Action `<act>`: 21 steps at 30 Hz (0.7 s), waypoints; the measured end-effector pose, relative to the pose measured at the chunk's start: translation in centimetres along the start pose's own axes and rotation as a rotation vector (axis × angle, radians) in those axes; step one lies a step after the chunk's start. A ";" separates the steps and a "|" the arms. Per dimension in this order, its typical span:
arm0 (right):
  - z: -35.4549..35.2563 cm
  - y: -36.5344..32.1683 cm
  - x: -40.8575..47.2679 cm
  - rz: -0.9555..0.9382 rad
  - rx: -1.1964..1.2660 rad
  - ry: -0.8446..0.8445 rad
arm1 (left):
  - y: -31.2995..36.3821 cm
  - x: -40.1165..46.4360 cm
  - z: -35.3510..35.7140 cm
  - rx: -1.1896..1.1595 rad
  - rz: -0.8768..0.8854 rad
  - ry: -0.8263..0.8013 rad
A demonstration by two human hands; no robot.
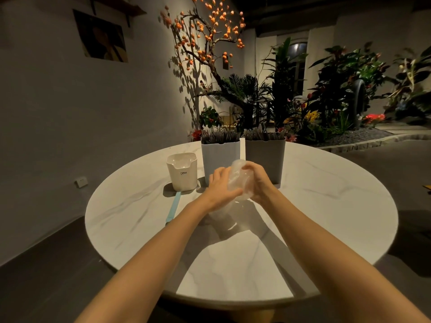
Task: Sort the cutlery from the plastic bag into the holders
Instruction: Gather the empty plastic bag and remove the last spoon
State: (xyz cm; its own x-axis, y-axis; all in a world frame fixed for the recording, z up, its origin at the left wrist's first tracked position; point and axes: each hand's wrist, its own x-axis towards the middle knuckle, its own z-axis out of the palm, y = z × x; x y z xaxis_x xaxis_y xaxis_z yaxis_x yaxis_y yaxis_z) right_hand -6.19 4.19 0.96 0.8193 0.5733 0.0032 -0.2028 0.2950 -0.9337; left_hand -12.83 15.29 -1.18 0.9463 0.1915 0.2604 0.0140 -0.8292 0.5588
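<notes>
A crumpled clear plastic bag point(239, 180) is held above the middle of the round marble table point(326, 206). My left hand point(220, 186) grips its left side and my right hand point(257, 180) grips its right side. I cannot tell whether anything is inside the bag. Behind my hands stand two tall holders packed with dark cutlery: a light one point(220, 157) and a grey one point(265, 155). A small white holder point(182, 172) stands to their left with its top open. A light-blue-handled utensil point(173, 208) lies flat on the table in front of the white holder.
Plants and a tree with orange fruit point(210, 36) fill the area beyond the table's far edge. A grey wall with a wall socket point(81, 182) is on the left. The table's near edge runs just below my forearms.
</notes>
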 end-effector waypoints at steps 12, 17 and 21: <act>3.3 1.4 -0.1 0.109 -0.546 -0.317 | -2.6 -1.1 -1.6 -0.285 -0.164 0.139; 4.4 1.8 0.8 -0.026 -0.651 -0.145 | -3.7 -1.9 -2.9 -0.107 -0.161 0.048; 4.8 1.6 1.2 -0.074 -0.742 -0.145 | -5.3 -2.1 -4.1 -0.208 -0.256 0.012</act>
State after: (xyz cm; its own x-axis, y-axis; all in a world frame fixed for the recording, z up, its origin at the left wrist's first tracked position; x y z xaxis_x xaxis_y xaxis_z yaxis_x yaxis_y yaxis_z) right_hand -8.14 9.05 1.20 0.7280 0.6816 0.0741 0.3055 -0.2257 -0.9251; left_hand -16.18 21.42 -1.47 0.9168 0.3869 0.0990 0.1835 -0.6284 0.7560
